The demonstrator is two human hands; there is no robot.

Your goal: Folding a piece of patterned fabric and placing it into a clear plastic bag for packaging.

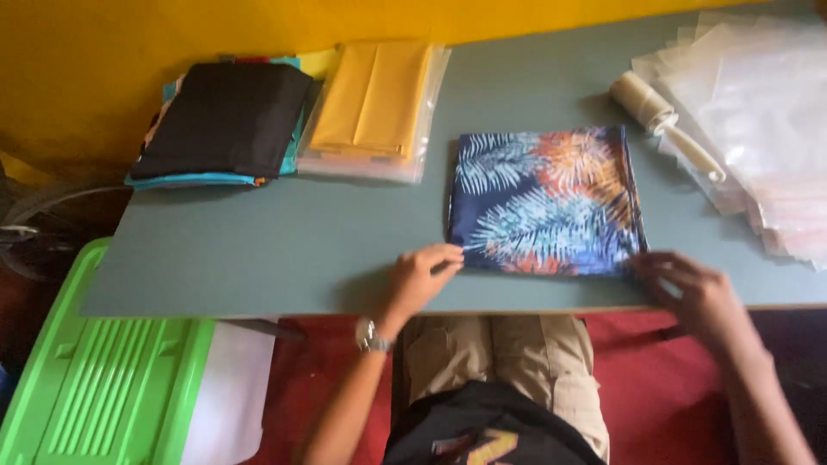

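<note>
I am looking down on a grey-blue table [284, 250] that is standing against a yellow wall [95, 52], with red floor [663, 387] showing beneath its near edge. A folded navy cloth with palm-leaf print [547, 202] is lying flat near the middle of the near edge. My left hand [419, 277] is pinching its near-left corner with curled fingers; my right hand [693, 288] is lying half open with its fingertips touching the near-right corner. At the far left a stack of dark folded fabric [224, 120] is sitting beside a bagged yellow cloth [375, 99]. At the far right a lint roller [663, 120] is resting by clear plastic bags [758, 112]. A green plastic crate [103, 379] is standing below, near left.
</note>
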